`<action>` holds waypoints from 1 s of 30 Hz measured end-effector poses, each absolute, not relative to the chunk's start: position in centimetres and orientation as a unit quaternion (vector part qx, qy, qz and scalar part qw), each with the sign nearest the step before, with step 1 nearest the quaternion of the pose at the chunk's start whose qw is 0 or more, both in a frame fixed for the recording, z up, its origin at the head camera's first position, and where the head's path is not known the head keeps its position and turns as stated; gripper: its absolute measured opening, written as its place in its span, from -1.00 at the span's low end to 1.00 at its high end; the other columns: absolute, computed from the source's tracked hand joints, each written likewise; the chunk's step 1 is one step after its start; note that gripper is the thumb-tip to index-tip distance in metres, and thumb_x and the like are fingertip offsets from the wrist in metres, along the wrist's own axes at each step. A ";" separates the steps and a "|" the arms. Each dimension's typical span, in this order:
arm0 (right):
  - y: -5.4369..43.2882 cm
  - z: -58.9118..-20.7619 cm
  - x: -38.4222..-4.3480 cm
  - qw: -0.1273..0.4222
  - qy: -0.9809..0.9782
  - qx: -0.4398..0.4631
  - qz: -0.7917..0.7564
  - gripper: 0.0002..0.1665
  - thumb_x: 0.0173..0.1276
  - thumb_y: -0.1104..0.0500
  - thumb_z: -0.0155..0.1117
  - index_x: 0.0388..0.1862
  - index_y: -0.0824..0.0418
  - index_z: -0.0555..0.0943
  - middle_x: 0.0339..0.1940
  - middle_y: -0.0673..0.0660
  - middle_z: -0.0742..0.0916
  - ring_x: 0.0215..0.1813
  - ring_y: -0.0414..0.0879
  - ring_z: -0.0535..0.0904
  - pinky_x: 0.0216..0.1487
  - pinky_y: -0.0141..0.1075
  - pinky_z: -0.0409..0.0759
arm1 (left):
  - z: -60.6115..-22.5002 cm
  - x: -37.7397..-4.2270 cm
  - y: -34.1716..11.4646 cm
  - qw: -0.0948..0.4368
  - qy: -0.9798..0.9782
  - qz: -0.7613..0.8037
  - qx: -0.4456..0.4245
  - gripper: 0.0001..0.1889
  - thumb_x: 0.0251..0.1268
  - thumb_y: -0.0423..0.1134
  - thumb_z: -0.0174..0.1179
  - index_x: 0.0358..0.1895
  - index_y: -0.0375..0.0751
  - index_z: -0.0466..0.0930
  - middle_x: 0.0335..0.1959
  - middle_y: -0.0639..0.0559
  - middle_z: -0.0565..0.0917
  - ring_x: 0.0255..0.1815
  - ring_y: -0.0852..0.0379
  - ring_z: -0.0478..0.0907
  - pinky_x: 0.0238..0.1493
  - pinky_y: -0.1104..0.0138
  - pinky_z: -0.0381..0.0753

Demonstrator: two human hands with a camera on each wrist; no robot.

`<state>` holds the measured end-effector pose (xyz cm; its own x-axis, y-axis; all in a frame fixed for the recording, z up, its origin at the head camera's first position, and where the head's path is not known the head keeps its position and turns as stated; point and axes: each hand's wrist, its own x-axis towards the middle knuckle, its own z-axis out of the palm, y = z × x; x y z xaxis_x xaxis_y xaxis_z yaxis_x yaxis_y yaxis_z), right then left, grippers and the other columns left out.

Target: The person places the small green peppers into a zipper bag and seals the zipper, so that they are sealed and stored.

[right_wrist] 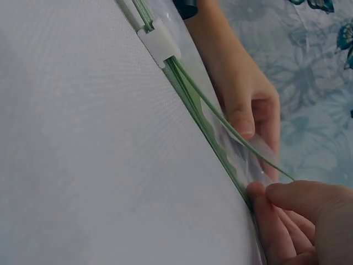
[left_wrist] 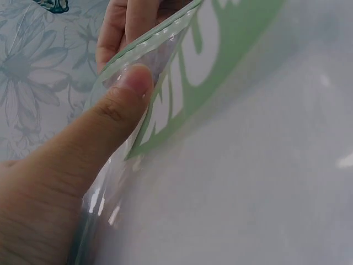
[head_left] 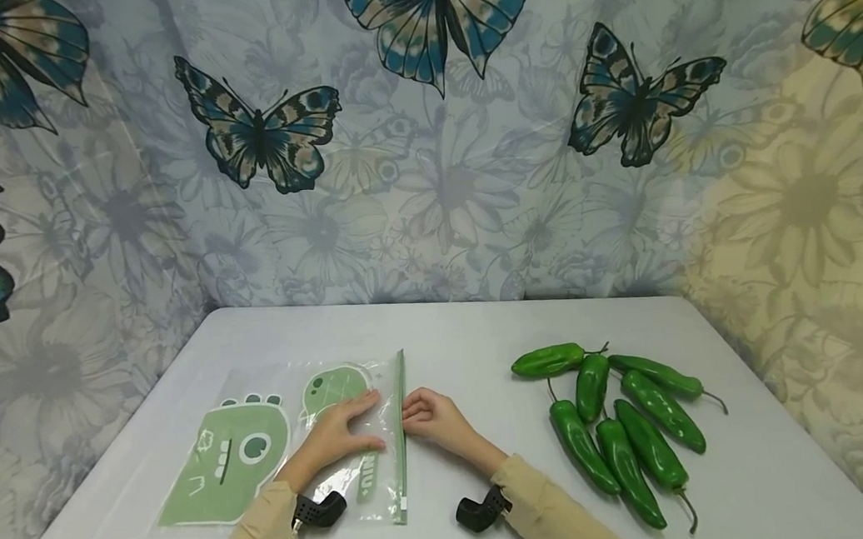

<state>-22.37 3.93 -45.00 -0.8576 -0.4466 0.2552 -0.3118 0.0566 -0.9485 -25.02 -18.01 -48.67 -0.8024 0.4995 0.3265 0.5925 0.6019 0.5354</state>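
Note:
A clear zip bag [head_left: 321,511] with green dinosaur prints lies flat on the left of the table, its green zip edge facing right. My left hand [head_left: 338,435] rests on the bag close to that edge, thumb and fingers spread apart. In the left wrist view, the left thumb [left_wrist: 118,99] lies straight against the clear film. My right hand [head_left: 436,419] pinches the bag's mouth between thumb and fingertips. In the right wrist view, the green zip strips [right_wrist: 220,124] part between the white slider [right_wrist: 159,43] and the right hand [right_wrist: 298,221].
On the right of the white table [head_left: 467,342] several green chili peppers [head_left: 650,446] lie in a loose group, some with long stems. A butterfly-print curtain [head_left: 455,176] stands behind the table and along its sides. Black wrist cameras [head_left: 482,510] sit at both cuffs.

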 end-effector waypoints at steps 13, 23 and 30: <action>2.9 -45.1 -22.6 0.050 0.737 -0.329 -0.588 -0.63 0.00 0.61 0.20 -0.14 0.64 0.45 -0.20 0.44 0.58 -0.12 0.26 0.52 -0.04 -0.11 0.49 | -48.7 -25.2 -17.9 0.099 -0.880 -0.331 -0.327 -0.13 -0.25 0.17 0.36 0.19 -0.28 0.39 0.18 -0.16 0.37 0.16 -0.18 0.30 0.12 0.00 0.24; 2.8 -45.2 -22.7 0.056 0.742 -0.341 -0.575 -0.64 -0.01 0.59 0.22 -0.16 0.63 0.45 -0.20 0.42 0.58 -0.11 0.22 0.52 -0.02 -0.16 0.48 | -48.2 -24.8 -17.2 0.071 -0.852 -0.376 -0.358 0.01 -0.23 0.07 0.40 0.31 -0.36 0.13 0.34 -0.20 0.08 0.32 -0.13 -0.01 0.21 -0.09 -0.04; 2.9 -45.1 -22.9 0.070 0.737 -0.345 -0.577 -0.56 -0.04 0.56 0.26 -0.12 0.65 0.41 -0.15 0.47 0.55 -0.09 0.26 0.51 -0.01 -0.18 0.48 | -47.6 -24.5 -15.7 0.049 -0.846 -0.357 -0.392 0.22 -0.35 0.20 0.39 0.38 -0.34 -0.09 0.38 -0.23 -0.07 0.35 -0.14 -0.11 0.23 -0.11 -0.17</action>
